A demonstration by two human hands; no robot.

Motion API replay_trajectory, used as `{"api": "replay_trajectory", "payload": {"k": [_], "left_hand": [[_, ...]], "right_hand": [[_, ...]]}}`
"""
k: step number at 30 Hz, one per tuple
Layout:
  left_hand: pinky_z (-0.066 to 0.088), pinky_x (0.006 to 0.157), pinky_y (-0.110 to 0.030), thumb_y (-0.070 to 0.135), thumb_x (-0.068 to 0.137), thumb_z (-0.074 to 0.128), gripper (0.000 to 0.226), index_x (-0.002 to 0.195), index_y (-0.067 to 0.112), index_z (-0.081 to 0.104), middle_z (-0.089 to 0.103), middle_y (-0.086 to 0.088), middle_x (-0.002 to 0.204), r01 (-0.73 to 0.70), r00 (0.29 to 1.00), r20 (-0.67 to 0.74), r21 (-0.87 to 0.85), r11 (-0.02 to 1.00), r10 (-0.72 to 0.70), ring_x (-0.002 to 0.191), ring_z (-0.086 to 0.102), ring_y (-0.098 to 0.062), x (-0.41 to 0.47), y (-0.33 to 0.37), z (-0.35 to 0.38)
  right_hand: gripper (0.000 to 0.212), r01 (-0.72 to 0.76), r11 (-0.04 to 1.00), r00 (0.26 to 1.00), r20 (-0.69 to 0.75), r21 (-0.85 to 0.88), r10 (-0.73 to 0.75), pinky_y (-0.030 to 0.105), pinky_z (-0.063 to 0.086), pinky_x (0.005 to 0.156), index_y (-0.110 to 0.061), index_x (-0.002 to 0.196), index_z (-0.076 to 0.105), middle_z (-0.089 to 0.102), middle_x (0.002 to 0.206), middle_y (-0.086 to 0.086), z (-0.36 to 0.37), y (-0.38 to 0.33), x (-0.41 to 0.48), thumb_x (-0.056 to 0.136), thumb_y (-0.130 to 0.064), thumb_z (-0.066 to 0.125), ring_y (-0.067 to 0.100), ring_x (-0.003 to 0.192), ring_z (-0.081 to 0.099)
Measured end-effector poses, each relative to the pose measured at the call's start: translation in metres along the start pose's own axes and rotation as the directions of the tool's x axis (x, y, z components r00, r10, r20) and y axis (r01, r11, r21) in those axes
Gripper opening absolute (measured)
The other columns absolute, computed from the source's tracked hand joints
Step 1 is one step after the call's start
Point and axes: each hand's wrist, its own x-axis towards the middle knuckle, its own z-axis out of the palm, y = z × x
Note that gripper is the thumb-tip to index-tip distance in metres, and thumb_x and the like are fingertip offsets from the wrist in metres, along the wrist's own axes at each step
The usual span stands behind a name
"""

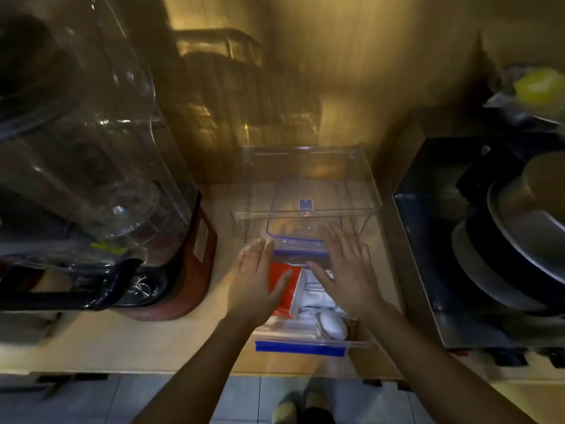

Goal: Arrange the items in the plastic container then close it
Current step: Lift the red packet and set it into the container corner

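container (301, 339): clear plastic, blue clips, long axis running from the worktop (122, 341) front edge toward the back
left hand (255, 278): flat open, resting on the red packet (282, 289)
right hand (347, 270): also open, fingers spread over the top

Clear plastic container (301, 333) with blue latch flap (301, 349) at its 6 o'clock edge, sitting on counter near the front lip. Clear lid (295, 234), blue-rimmed, lies over its 12 o'clock end, tilted. Inside: red packet (282, 287) at 9 o'clock, white packets (318, 298) centre, white rounded item (331, 324) toward 5 o'clock.
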Motion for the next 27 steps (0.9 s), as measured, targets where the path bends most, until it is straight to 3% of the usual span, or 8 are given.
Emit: {"api": "replay_trajectory", "payload": {"k": [4, 8, 12, 14, 17, 21, 24, 27], "left_hand": [[0.016, 0.119, -0.041, 0.052, 0.091, 0.041, 0.067, 0.146, 0.024, 0.018, 0.023, -0.004, 0.156, 0.021, 0.982, 0.186, -0.012, 1.0, -0.018, 0.144, 0.019, -0.023, -0.003, -0.01, 0.011], [0.012, 0.119, -0.046, 0.052, 0.091, 0.042, 0.073, 0.148, 0.024, 0.007, 0.006, -0.006, 0.16, 0.165, 0.953, 0.268, -0.064, 0.984, -0.142, 0.146, 0.008, -0.028, -0.003, -0.013, 0.02], [0.012, 0.116, -0.054, 0.055, 0.088, 0.046, 0.078, 0.148, 0.025, 0.007, -0.003, -0.011, 0.16, 0.409, 0.893, 0.278, -0.166, 0.897, -0.355, 0.146, 0.006, -0.035, 0.002, 0.002, 0.026], [0.014, 0.114, -0.057, 0.051, 0.087, 0.05, 0.075, 0.146, 0.022, 0.013, 0.003, -0.012, 0.159, 0.466, 0.869, 0.265, -0.157, 0.871, -0.418, 0.144, 0.012, -0.037, 0.007, 0.008, 0.025], [0.019, 0.113, -0.057, 0.047, 0.086, 0.054, 0.073, 0.144, 0.019, 0.018, 0.02, -0.013, 0.154, 0.501, 0.852, 0.27, -0.165, 0.85, -0.449, 0.14, 0.023, -0.036, 0.011, 0.009, 0.022], [0.032, 0.109, -0.055, 0.032, 0.083, 0.062, 0.068, 0.14, 0.019, 0.028, 0.035, -0.012, 0.142, 0.551, 0.832, 0.277, -0.311, 0.774, -0.481, 0.131, 0.034, -0.034, 0.011, 0.004, 0.019], [0.041, 0.103, -0.055, 0.014, 0.082, 0.062, 0.064, 0.139, 0.02, 0.033, 0.034, -0.011, 0.139, 0.549, 0.836, 0.304, -0.431, 0.716, -0.457, 0.127, 0.038, -0.033, 0.01, 0.002, 0.016], [0.043, 0.103, -0.051, 0.01, 0.082, 0.062, 0.057, 0.135, 0.016, 0.041, 0.04, -0.013, 0.136, 0.504, 0.864, 0.262, -0.441, 0.742, -0.431, 0.124, 0.043, -0.031, 0.008, -0.001, 0.014]], "right_hand": [[0.057, -0.051, 0.998, 0.964, 0.263, 0.038, 0.039, 0.036, 0.021, 0.11, -0.019, 0.144, 0.03, 0.031, 0.153, 0.005, 0.022, 0.003, -0.007, 0.095, -0.046, 0.039, 0.021, 0.14, 0.028], [0.035, -0.212, 0.94, 0.938, 0.325, 0.266, 0.119, 0.031, 0.04, 0.094, -0.019, 0.124, 0.052, 0.058, 0.123, 0.001, 0.035, -0.007, -0.011, 0.095, -0.037, 0.045, 0.018, 0.114, 0.052], [0.022, -0.635, 0.593, 0.759, 0.541, 0.494, 0.362, 0.035, 0.051, 0.076, -0.015, 0.098, 0.055, 0.065, 0.1, 0.005, 0.044, -0.023, -0.009, 0.092, -0.036, 0.053, 0.018, 0.088, 0.062], [0.026, -0.734, 0.418, 0.675, 0.637, 0.535, 0.371, 0.037, 0.052, 0.082, -0.014, 0.102, 0.054, 0.064, 0.102, 0.008, 0.046, -0.027, -0.006, 0.09, -0.037, 0.055, 0.02, 0.09, 0.062], [0.041, -0.794, 0.328, 0.606, 0.699, 0.511, 0.378, 0.046, 0.049, 0.093, -0.012, 0.118, 0.05, 0.061, 0.114, 0.01, 0.048, -0.029, -0.001, 0.087, -0.038, 0.06, 0.028, 0.103, 0.06], [0.045, -0.85, 0.146, 0.52, 0.766, 0.505, 0.379, 0.046, 0.052, 0.087, -0.012, 0.12, 0.053, 0.062, 0.117, 0.012, 0.05, -0.026, 0.002, 0.081, -0.027, 0.069, 0.03, 0.104, 0.061], [0.03, -0.84, 0.139, 0.526, 0.726, 0.524, 0.443, 0.046, 0.053, 0.085, -0.004, 0.108, 0.059, 0.066, 0.108, 0.016, 0.052, -0.024, 0.0, 0.081, -0.013, 0.068, 0.032, 0.098, 0.064], [0.021, -0.796, 0.053, 0.556, 0.693, 0.604, 0.458, 0.04, 0.057, 0.073, -0.003, 0.102, 0.062, 0.067, 0.099, 0.015, 0.05, -0.025, 0.001, 0.081, -0.005, 0.067, 0.028, 0.085, 0.066]]}}
